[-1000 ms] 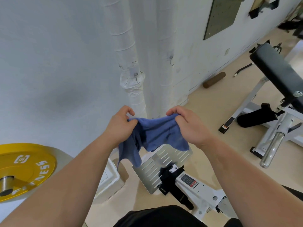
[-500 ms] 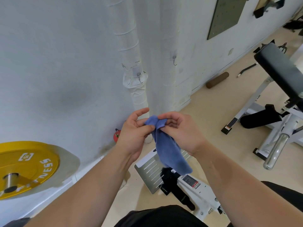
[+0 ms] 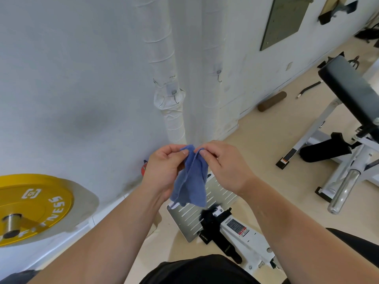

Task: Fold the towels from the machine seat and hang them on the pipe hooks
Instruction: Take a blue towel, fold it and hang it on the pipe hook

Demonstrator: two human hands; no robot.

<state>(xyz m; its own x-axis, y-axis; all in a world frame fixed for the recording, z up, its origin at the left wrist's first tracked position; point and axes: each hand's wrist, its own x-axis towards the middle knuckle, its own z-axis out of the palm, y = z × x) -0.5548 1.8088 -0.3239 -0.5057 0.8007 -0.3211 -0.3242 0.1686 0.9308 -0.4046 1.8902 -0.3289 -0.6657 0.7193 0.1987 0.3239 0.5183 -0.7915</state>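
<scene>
Forearms stretch out from the person toward the wrapped pipe [image 3: 162, 58], and both hands meet just short of its foot. The left hand [image 3: 164, 171] pinches the top edge of a blue towel [image 3: 190, 181] between thumb and forefinger. The right hand [image 3: 223, 167] pinches the same edge right beside it, so the two sets of fingertips nearly touch. From that double pinch the towel hangs in a narrow, doubled drape with its lower corners loose, held in the air in front of the pipe. Under the towel, nearer the person than the pipe, a slotted metal plate [image 3: 190, 220] sits at the end of a white machine frame [image 3: 246, 238]. Left of the pipe, a yellow weight plate [image 3: 34, 206] rides on a bar end. On the pipe itself a small wire hook [image 3: 176, 97] sits at a bulging joint, and a second hook [image 3: 219, 75] is fixed higher on the thicker pipe [image 3: 205, 48] just to its right. Further right of the pipe, a brown roller [image 3: 271, 101] lies on the floor by the wall, and a black padded bench [image 3: 348, 89] stands out from it.
</scene>
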